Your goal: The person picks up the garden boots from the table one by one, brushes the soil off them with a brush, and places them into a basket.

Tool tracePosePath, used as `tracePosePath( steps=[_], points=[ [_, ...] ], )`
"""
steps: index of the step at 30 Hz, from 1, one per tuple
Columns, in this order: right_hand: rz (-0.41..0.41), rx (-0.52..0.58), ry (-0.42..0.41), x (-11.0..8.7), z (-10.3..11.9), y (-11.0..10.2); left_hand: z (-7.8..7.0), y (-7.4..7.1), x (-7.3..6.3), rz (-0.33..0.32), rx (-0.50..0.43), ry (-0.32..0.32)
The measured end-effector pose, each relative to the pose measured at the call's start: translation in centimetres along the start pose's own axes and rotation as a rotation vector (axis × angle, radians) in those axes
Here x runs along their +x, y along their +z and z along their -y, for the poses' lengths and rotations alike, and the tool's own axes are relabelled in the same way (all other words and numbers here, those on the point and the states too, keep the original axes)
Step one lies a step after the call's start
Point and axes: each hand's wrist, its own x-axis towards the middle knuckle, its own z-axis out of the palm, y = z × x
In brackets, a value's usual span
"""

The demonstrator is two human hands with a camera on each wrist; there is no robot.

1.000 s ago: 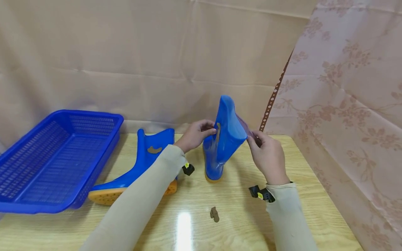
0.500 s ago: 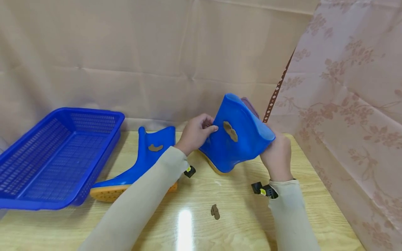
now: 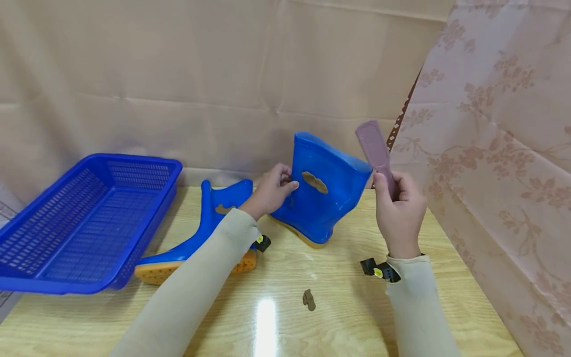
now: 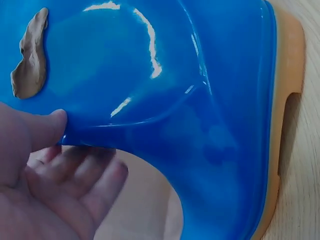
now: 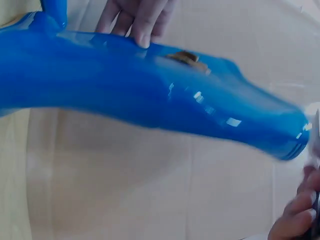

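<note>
Over the wood-grain table [image 3: 339, 327] tilts a blue boot [image 3: 330, 210], pinched by the left hand [image 3: 269, 192], thumb in front, fingers behind; the right hand [image 3: 401, 218] curls round a mauve tool [image 3: 373, 143] beside it. So slight a pinch could let the boot twist under pressure. The left wrist view shows the brown patch [image 4: 31, 57] raised; the head view flattens it

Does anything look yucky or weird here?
Yes: a brown lump, maybe clay or mud, lies loose on the table, and similar patches mark the held boot and the other boot. They look dirty against the shiny blue.
</note>
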Motion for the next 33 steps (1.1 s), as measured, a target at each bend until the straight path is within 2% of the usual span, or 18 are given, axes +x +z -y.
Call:
tracePosePath(
  steps=[3, 6, 9, 15, 20, 25, 27, 29, 33],
  points=[
    [0.129, 0.012, -0.14, -0.4, 0.4, 0.0, 0.0, -0.3, -0.2, 0.077, -0.013, 0.016],
    [0.235, -0.021, -0.232, -0.6, 0.6, 0.1, 0.0, -0.9, -0.4, 0.144, 0.027, 0.025],
    [0.276, -0.052, -0.272, -0.6, 0.8, 0.2, 0.1, -1.3, -0.5, 0.148, 0.063, 0.02],
    [0.304, -0.076, -0.281, -0.6, 1.1, 0.3, 0.2, -0.9, -0.7, 0.001, 0.042, -0.011],
    [0.323, -0.094, -0.301, -0.4, 1.5, 0.2, -0.5, -0.5, -1.0, -0.115, 0.017, 0.01],
    [0.4, -0.114, -0.341, -0.4, 1.5, 0.4, -2.4, -1.5, -1.9, -0.249, 0.024, 0.091],
    [0.418, -0.113, -0.358, -0.4, 1.5, 0.5, -3.2, -2.1, -2.4, -0.289, 0.037, 0.104],
    [0.408, -0.113, -0.364, -0.5, 1.4, 0.6, -3.8, -2.7, -3.0, -0.315, 0.053, 0.097],
    [0.365, -0.109, -0.347, -0.7, 1.2, 0.6, -4.2, -3.4, -4.4, -0.335, 0.139, 0.036]
  ],
)
